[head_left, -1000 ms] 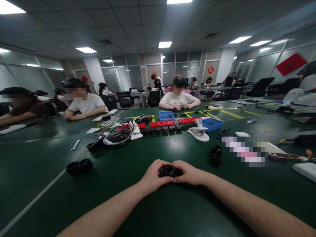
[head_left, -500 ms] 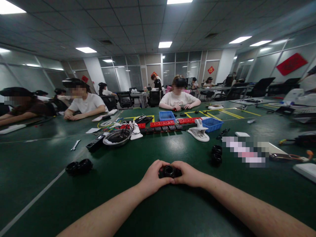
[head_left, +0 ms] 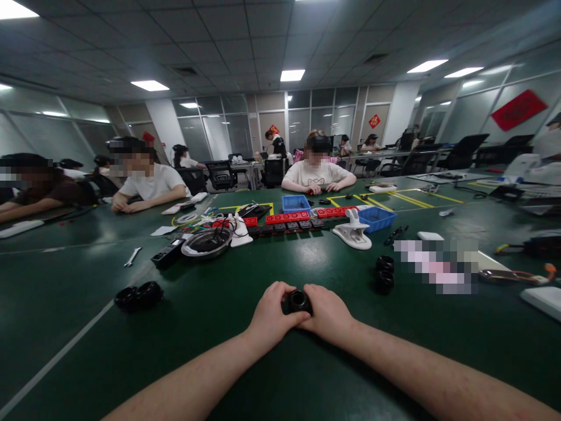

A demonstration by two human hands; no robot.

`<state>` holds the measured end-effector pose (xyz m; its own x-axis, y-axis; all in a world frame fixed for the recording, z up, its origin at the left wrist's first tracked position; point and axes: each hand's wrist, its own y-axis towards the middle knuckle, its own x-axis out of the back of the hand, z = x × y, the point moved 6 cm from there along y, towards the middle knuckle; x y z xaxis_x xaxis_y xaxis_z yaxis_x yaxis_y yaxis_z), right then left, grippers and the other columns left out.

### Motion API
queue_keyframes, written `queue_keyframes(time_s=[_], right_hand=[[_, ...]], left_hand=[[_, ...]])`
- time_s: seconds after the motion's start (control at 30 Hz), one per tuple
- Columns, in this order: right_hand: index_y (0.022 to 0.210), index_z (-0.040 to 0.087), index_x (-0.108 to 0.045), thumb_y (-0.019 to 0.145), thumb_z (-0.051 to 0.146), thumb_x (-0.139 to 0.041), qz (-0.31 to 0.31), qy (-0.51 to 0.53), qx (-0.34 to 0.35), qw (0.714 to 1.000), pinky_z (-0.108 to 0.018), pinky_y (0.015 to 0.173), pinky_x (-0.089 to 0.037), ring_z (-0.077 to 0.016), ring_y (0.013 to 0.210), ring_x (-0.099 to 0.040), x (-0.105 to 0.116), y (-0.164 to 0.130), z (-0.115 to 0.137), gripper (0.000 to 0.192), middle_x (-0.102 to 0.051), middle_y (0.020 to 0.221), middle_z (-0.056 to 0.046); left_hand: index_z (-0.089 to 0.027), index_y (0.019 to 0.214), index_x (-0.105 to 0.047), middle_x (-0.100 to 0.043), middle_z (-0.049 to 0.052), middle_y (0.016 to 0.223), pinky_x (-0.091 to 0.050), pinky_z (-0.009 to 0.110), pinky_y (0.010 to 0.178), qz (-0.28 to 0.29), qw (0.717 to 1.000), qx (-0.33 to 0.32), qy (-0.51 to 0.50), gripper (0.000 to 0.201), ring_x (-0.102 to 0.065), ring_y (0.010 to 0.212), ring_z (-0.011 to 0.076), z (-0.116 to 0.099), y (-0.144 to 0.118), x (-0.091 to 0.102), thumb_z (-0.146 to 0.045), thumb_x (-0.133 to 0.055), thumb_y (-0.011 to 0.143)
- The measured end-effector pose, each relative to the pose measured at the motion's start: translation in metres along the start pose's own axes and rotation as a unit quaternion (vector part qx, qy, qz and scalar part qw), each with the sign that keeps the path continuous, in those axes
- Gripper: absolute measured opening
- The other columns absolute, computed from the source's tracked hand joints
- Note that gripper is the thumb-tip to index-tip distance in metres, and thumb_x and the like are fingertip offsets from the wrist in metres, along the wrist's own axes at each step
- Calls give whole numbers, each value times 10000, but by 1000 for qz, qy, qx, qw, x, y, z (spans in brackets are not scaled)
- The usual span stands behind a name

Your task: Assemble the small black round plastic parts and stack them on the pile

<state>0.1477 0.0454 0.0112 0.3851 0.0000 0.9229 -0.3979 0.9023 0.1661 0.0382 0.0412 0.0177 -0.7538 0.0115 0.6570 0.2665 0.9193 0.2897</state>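
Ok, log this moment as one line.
left grip: holding black ring part | right grip: holding same part | table: black ring pair farther left, another pair farther right

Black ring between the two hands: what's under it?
The spot beneath the black ring is hidden by it, the left hand and right hand; green tabletop shows around them.

Bare hands point(head_left: 272, 313) and bare, smoothly tapering forearms point(head_left: 205, 368), perhaps faintly speckled lower down.

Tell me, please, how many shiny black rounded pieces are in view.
5 visible: one piece between the left hand and right hand, two pieces farther left, two pieces farther right. The hands may hide more.
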Motion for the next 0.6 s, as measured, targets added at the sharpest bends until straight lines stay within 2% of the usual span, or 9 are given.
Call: queue_keyframes(time_s=[0.1, 0.23, 0.33, 0.6], right_hand=[[935, 165, -495, 559, 425, -636, 11, 84, 58, 995, -292, 663, -372, -194, 782, -497, 2, 1, 0, 478, -532, 878, -58], [1004, 177, -496, 594, 311, -647, 100, 207, 130, 965, -272, 693, -384, -173, 813, -496, 3, 3, -3, 457, -531, 913, -30], [971, 157, -516, 624, 255, -627, 143, 245, 128, 950, -252, 656, -392, -154, 767, -495, 4, 4, -7, 377, -528, 871, -20], [887, 146, -531, 623, 254, -626, 155, 244, 122, 949, -251, 657, -382, -147, 750, -476, 1, 6, -11, 300, -511, 838, -9]], left_hand=[[-196, 876, -526, -497, 6, 835, -381, 263, 642, 36, 999, -17, -26, 347, -476, 770, 173, -1, 1, 0, -278, -673, 571], [-207, 920, -532, -495, 8, 859, -384, 244, 613, 75, 995, -29, -51, 369, -476, 754, 161, -2, 2, 0, -306, -662, 588], [-208, 927, -535, -495, 10, 862, -384, 244, 614, 78, 995, -35, -60, 391, -476, 752, 159, -2, 2, -1, -332, -666, 581], [-205, 930, -531, -490, 12, 867, -387, 239, 615, 78, 995, -33, -61, 391, -474, 754, 155, -2, 2, -1, -328, -666, 584]])
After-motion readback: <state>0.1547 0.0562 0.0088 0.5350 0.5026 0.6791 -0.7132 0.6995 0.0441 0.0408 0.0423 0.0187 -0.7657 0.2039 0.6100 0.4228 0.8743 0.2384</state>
